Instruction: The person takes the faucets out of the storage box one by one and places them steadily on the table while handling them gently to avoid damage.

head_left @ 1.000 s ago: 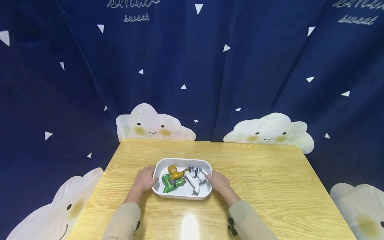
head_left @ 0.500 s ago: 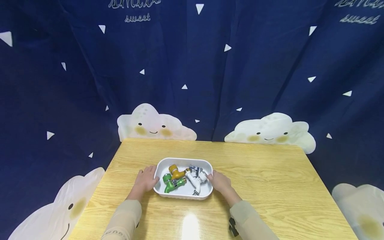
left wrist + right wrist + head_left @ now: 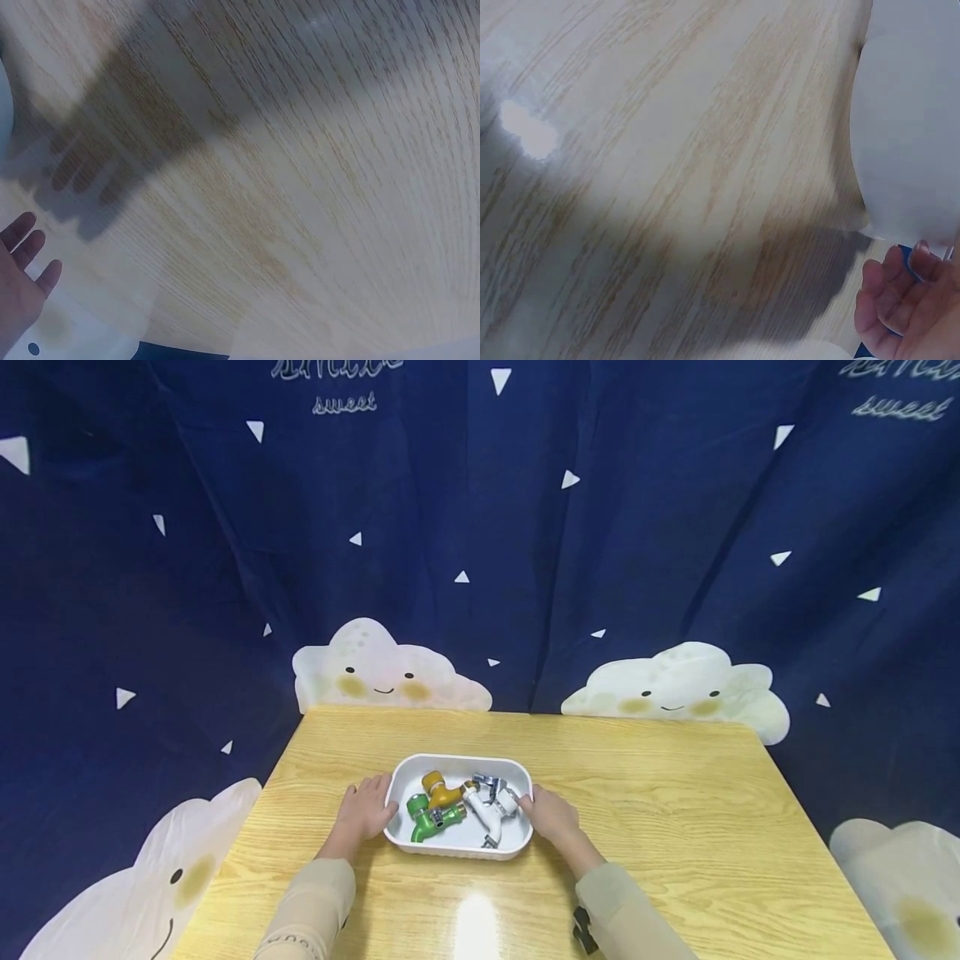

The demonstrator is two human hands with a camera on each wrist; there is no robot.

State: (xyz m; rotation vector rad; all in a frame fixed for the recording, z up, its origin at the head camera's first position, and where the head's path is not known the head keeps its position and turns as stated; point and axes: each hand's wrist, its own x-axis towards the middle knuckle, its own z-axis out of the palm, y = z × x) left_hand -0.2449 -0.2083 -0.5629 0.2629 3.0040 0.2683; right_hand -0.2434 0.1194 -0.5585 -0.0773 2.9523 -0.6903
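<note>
Head view. Since a second ago: almost nothing moves. Your left hand stays against the left end of the tray, your right hand against the right end, fingers curved to the rim; whether they truly grip it, you cannot tell. Tray sits mid-counter, not lifted.
Contents: green tap, yellow tap, white tap, chrome fitting, all lying jumbled and touching.
Surroundings: dark blue curtain with clouds behind. Nothing stands beside the tray.

Left wrist view. Bare counter, fingertips extended, relaxed.

Right wrist view. Tray wall; fingers loosely curled beneath it.
</note>
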